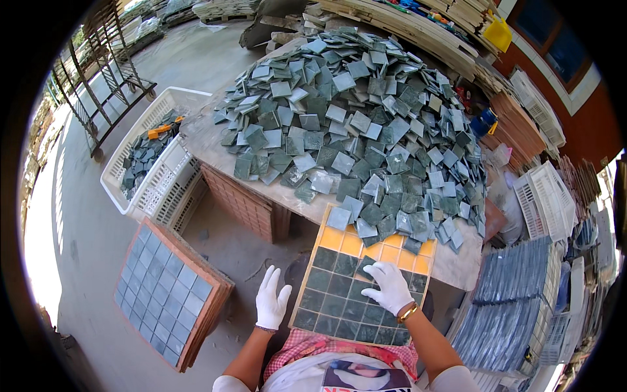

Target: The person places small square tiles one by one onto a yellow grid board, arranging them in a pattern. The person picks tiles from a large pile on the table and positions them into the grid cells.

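In front of my body lies a gridded tile-laying tray (351,244) with a thin light frame. Dark green square stone tiles fill its nearer rows, and yellow squares show in the farther ones. My right hand (390,287), in a white glove, pinches a dark stone tile (366,266) over one of the grid squares. Left of the tray, my gloved left hand (272,301) is raised with fingers apart and holds nothing. A large heap of loose grey-green stone tiles (333,114) covers the table beyond, and some spill onto the tray's far edge.
At the left stands a stack of boards topped with a tile-filled grid (163,287). A white crate (163,166) holds more tiles and an orange tool. Bundled tile stacks (513,294) stand at right. The table's edge (287,202) shows below the heap. A wheeled metal rack (104,78) is far left.
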`<state>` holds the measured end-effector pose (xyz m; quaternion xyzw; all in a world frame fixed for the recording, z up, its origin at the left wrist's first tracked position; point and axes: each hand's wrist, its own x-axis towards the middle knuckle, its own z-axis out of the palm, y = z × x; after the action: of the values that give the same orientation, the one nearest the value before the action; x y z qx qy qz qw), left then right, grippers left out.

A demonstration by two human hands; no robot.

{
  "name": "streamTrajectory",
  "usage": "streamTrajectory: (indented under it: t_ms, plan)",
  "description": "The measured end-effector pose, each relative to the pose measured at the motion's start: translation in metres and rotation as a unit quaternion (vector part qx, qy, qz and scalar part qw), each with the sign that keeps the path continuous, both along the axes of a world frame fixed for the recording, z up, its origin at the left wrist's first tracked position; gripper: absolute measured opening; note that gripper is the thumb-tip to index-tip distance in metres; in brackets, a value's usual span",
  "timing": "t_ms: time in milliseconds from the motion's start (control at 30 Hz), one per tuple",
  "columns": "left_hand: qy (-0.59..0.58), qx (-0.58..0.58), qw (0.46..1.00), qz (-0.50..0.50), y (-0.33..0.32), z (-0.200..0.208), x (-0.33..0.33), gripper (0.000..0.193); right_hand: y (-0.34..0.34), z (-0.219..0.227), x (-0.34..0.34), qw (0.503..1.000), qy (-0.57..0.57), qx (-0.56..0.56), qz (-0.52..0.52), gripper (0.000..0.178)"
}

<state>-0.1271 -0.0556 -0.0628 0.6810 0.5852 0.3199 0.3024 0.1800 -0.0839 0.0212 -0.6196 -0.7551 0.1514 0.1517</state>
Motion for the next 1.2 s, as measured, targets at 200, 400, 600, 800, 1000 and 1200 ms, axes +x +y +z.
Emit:
streamTrajectory:
  t_ms: [200,400,600,800,1000,1200]
  plan:
    - [-0.020,-0.090,0.993,0.078,-0.002,-0.073,-0.035,0.041,0.012,-0.014,0.003,0.998,-0.013,-0.011,-0.067,0.059]
    - [-0.049,-0.167,0.979,0.104,0.009,-0.153,-0.027,0.034,0.016,-0.009,0.014,0.995,0.022,-0.079,-0.049,0.052]
    - [0.060,-0.230,0.969,0.075,0.063,-0.210,-0.006,0.032,0.035,-0.031,0.008,0.998,-0.003,0.034,-0.051,0.039]
    - [0.199,-0.245,0.945,-0.084,0.125,-0.257,0.042,0.031,0.033,-0.035,0.004,0.996,-0.059,0.028,-0.066,0.049]
    - [0.326,-0.151,0.914,-0.187,0.161,-0.322,0.079,0.027,0.032,-0.034,0.004,0.995,-0.074,0.030,-0.063,0.050]
    - [0.356,-0.121,0.899,-0.225,0.187,-0.367,0.098,0.027,0.046,-0.011,0.001,0.995,-0.093,-0.003,-0.029,0.048]
